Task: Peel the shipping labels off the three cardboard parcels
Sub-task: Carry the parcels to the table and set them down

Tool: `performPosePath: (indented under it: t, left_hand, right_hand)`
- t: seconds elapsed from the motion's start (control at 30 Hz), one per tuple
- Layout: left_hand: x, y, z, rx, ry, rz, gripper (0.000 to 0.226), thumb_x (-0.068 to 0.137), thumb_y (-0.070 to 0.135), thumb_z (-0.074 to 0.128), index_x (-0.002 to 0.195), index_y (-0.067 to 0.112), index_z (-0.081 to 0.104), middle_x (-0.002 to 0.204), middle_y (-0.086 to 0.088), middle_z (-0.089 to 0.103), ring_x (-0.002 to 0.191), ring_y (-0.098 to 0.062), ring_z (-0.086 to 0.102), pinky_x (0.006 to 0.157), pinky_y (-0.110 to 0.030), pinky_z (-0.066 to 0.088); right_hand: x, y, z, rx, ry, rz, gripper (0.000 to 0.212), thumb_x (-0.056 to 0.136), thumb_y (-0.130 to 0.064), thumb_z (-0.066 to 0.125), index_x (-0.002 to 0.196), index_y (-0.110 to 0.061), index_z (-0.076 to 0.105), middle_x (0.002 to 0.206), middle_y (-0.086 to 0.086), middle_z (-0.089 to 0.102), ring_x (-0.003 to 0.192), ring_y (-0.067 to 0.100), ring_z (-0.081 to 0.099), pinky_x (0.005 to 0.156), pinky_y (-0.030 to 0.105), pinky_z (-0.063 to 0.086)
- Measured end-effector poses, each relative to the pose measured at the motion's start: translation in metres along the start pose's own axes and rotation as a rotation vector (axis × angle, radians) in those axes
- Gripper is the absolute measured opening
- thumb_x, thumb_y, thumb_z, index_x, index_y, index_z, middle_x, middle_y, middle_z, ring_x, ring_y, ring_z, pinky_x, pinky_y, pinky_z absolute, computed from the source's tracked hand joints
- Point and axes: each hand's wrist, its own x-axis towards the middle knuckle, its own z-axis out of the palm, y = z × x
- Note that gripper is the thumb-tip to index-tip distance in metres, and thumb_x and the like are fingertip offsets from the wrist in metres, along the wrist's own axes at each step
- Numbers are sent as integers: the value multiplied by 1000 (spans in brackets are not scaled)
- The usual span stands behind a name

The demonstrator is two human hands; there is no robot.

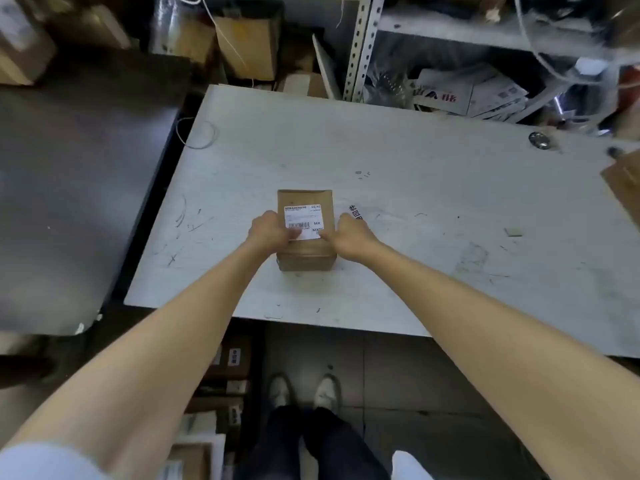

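Cardboard parcel (305,244) sits flat near the middle of the bench (433,161), close to the near edge and square to the person, so both arms reach it straight on

White label (302,218) faces up on the top panel. It looks fully stuck down at the far edge and the sides; the near edge is half hidden by fingers, so I can't say whether it has lifted

Left hand (267,231): fingers curled over the near-left part of the parcel top, tips on the barcode area. Reads as a hold-down grip, so the light parcel doesn't slide or tip when the label is pulled

Right hand (350,234): fingers curled, tips right at the label's near-right corner. That's the obvious place to start a peel, but I can't tell whether the corner is pinched or only being picked at

Judgement: early in the peel on this parcel, label not yet off. Next move needs a nail under the corner, then a low, slow pull toward the far edge; a fast one risks tearing the paper or stripping the cardboard face

Also there: a printed strip (356,213) lies on the bench just right of the parcel, maybe a label scrap. Brown cardboard piece (625,183) at the right edge, possibly another parcel, too cropped to say. Third one not visible
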Motion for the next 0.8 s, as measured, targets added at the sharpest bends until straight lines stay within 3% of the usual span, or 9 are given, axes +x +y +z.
performPosePath:
  t: [0.1, 0.27, 0.4, 0.57, 0.8]
  left_hand:
    - [5, -5, 0, -174, -22, -20, 32, 83, 24, 71, 105, 4, 58, 110, -12, 64, 97, -30, 63, 78, -46, 57]
    - [1, 3, -7, -215, -24, 20, 27, 83, 22, 72, 101, 9, 57, 106, -9, 61, 93, -27, 61, 73, -43, 58]
    - [-6, 28, -16, -197, -15, 117, 39, 82, 26, 71, 114, 7, 57, 113, -10, 63, 99, -29, 63, 76, -45, 59]
    - [-28, 84, -16, -187, -15, 302, 55, 74, 21, 79, 122, 11, 54, 113, -2, 61, 95, -18, 59, 64, -23, 50]
    - [-60, 161, 34, -160, -29, 506, 66, 69, 20, 83, 127, 13, 53, 118, -4, 63, 101, -19, 61, 85, -35, 54]
  right_hand:
    - [8, -4, 15, 33, 9, 21, 44, 93, -30, 53, 128, -4, 44, 123, 12, 54, 113, 31, 53, 79, 31, 40]
    - [14, -7, 15, 78, 92, 61, 43, 86, -26, 63, 120, -4, 50, 121, 14, 58, 106, 32, 57, 72, 30, 39]
    - [2, -10, -19, 147, 194, 74, 39, 86, -23, 65, 115, -4, 47, 119, 14, 56, 107, 32, 55, 72, 32, 39]
    - [-24, -1, -71, 276, 327, 21, 47, 82, -17, 65, 123, -12, 43, 120, 10, 57, 108, 30, 55, 84, 35, 48]
    - [-90, 62, -132, 449, 514, 19, 59, 80, -12, 69, 132, -21, 44, 126, 4, 59, 110, 25, 56, 92, 34, 47]
